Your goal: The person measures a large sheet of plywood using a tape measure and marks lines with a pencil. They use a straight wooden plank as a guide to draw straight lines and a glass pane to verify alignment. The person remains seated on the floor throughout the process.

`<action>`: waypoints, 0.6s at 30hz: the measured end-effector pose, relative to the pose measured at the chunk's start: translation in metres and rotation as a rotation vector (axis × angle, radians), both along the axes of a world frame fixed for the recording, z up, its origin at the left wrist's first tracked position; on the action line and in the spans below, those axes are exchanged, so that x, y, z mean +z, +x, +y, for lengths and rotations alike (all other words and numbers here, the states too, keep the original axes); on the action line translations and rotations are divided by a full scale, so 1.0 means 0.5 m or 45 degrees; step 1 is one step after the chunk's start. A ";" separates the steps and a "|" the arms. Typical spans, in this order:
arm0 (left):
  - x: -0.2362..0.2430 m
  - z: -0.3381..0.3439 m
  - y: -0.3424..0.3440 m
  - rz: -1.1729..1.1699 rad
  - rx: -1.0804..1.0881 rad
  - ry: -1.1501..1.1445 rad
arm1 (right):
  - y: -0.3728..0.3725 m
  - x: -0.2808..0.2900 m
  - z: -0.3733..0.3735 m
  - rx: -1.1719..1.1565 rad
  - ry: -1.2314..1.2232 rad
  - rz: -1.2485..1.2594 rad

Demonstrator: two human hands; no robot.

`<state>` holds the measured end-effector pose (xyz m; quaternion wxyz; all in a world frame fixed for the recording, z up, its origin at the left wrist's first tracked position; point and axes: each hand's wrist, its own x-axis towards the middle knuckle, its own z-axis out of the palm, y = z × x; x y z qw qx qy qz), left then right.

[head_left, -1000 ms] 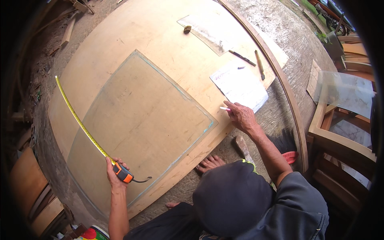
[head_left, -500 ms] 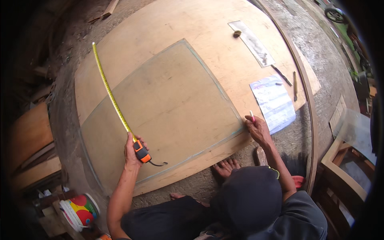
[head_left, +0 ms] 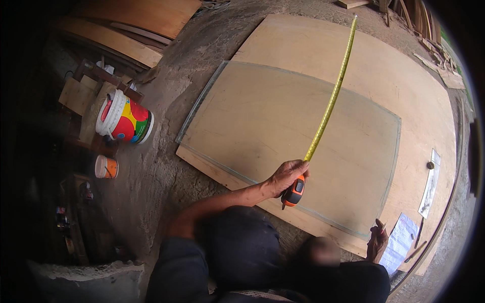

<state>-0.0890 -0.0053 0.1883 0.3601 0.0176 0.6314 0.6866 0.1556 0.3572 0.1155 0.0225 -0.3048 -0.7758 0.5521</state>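
The left hand (head_left: 286, 178) is wrapped round the tape (head_left: 293, 192), whose yellow blade (head_left: 331, 101) runs toward 1 o'clock across the view of the glass (head_left: 262, 116); whether it touches the glass, I cannot tell. The glass lies on a board (head_left: 399, 91). At 4 o'clock from the left hand, the right hand (head_left: 376, 243) pinches a slim pen (head_left: 383, 228); the paper (head_left: 400, 243) lies just beside at 3 o'clock. A bucket (head_left: 132, 121) stands at 10 o'clock from the tape

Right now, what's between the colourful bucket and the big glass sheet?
The head view shows concrete floor between the colourful bucket and glass sheet.
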 end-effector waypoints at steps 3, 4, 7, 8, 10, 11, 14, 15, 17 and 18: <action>-0.029 0.034 0.047 -0.060 0.050 0.172 | -0.099 0.067 -0.099 0.310 -0.335 -0.024; -0.034 0.049 0.059 -0.051 0.072 0.208 | -0.126 0.088 -0.141 0.400 -0.584 -0.003; -0.039 0.082 0.086 -0.066 0.169 0.374 | -0.202 0.125 -0.266 0.593 -0.868 0.075; -0.039 0.086 0.093 -0.040 0.205 0.384 | -0.217 0.136 -0.297 0.590 -1.068 -0.006; -0.042 0.083 0.103 0.241 0.312 0.157 | -0.230 0.154 -0.337 0.718 -1.143 0.036; -0.047 0.073 0.111 0.271 0.340 0.134 | -0.234 0.161 -0.338 0.735 -1.162 -0.008; -0.060 0.054 0.131 0.177 0.428 0.170 | -0.239 0.156 -0.345 0.765 -1.063 -0.186; -0.060 0.036 0.134 0.197 0.394 0.048 | -0.235 0.150 -0.348 0.766 -1.014 -0.161; -0.064 0.016 0.133 0.310 0.481 0.114 | -0.227 0.140 -0.353 0.827 -1.071 -0.162; -0.065 0.006 0.132 0.259 0.520 0.109 | -0.221 0.138 -0.355 0.846 -1.072 -0.263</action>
